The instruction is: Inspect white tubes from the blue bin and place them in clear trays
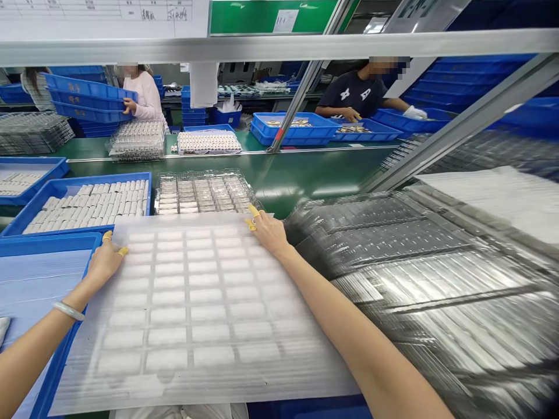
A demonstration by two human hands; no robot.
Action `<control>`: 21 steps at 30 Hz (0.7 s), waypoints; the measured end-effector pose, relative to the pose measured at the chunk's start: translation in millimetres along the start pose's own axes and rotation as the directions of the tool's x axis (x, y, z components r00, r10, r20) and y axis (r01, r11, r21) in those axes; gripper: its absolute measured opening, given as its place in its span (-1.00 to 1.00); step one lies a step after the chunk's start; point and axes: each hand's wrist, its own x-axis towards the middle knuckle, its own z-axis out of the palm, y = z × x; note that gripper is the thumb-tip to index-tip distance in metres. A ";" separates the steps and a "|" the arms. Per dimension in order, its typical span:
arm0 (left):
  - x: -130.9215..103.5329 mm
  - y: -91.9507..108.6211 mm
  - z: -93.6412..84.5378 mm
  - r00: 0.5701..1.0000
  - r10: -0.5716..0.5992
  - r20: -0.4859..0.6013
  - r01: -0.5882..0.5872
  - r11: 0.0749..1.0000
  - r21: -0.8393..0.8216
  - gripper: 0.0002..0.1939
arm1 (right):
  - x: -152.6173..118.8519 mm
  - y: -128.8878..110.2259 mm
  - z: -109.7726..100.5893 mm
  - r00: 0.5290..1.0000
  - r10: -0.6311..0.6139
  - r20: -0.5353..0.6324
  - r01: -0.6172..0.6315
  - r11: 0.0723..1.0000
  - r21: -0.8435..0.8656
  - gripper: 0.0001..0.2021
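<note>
Pinching the translucent sheet [227,389] near its far corners, left hand [105,263] and right hand [271,233] have white parts [209,280] beneath it covered, not yet released.

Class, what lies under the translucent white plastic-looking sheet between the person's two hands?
Beneath the translucent white sheet, rows of pale, roughly rectangular shapes show through, blurred. Their surface details, and whatever supports them, are covered.

Plastic sheet [189,308] lies over parts [212,280]. From it: stacked blister trays [437,279], 3 o'clock; bin [26,216] of cylinders [100,201], 10; filled tray [203,192], 12.
</note>
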 end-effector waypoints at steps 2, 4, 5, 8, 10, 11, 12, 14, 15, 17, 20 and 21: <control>-8.5 6.6 -3.7 0.996 0.050 -0.077 -0.045 0.997 0.070 -0.17 | 0.5 -0.3 3.5 1.000 -0.022 0.004 0.022 1.000 -0.016 -0.58; -18.1 15.8 -7.5 0.969 0.178 -0.170 -0.152 0.976 0.157 -0.24 | 2.1 -0.8 4.6 0.999 -0.043 0.014 0.043 0.999 -0.028 -0.64; -22.2 20.7 -8.2 0.946 0.259 -0.198 -0.220 0.955 0.199 -0.29 | 2.5 -1.0 4.3 0.999 -0.047 0.018 0.048 0.998 -0.032 -0.67; -28.8 33.7 -1.7 0.868 0.475 -0.146 -0.427 0.864 0.267 -0.43 | 0.4 -0.4 1.4 0.999 -0.029 0.015 0.029 0.999 -0.033 -0.70; -27.8 38.9 9.2 0.819 0.571 -0.046 -0.542 0.799 0.261 -0.48 | -3.7 2.2 -0.7 1.000 -0.002 0.009 0.002 1.000 -0.019 -0.70; -26.4 40.1 15.4 0.796 0.606 0.001 -0.586 0.770 0.252 -0.50 | -6.1 4.2 -1.5 1.000 0.012 0.006 -0.012 1.000 -0.005 -0.69; -24.6 40.5 21.5 0.777 0.629 0.042 -0.618 0.748 0.241 -0.50 | -8.4 6.6 -1.9 1.000 0.028 0.004 -0.028 1.000 0.014 -0.67; -20.9 39.1 31.6 0.764 0.637 0.098 -0.641 0.735 0.222 -0.49 | -12.3 12.3 -1.1 0.997 0.079 0.006 -0.079 0.995 0.063 -0.63; -19.2 37.4 35.2 0.769 0.629 0.117 -0.638 0.740 0.214 -0.48 | -13.5 15.4 0.0 0.993 0.114 0.012 -0.114 0.989 0.093 -0.61; -15.4 33.1 39.7 0.785 0.604 0.139 -0.620 0.758 0.203 -0.45 | -14.4 21.8 3.9 0.981 0.190 0.035 -0.193 0.968 0.161 -0.59; -7.7 25.7 41.8 0.810 0.571 0.133 -0.586 0.786 0.198 -0.42 | -12.4 31.0 12.5 0.955 0.284 0.080 -0.295 0.910 0.292 -0.59; -4.7 23.3 42.0 0.822 0.555 0.123 -0.569 0.797 0.202 -0.41 | -11.3 33.7 15.6 0.946 0.309 0.096 -0.323 0.884 0.339 -0.61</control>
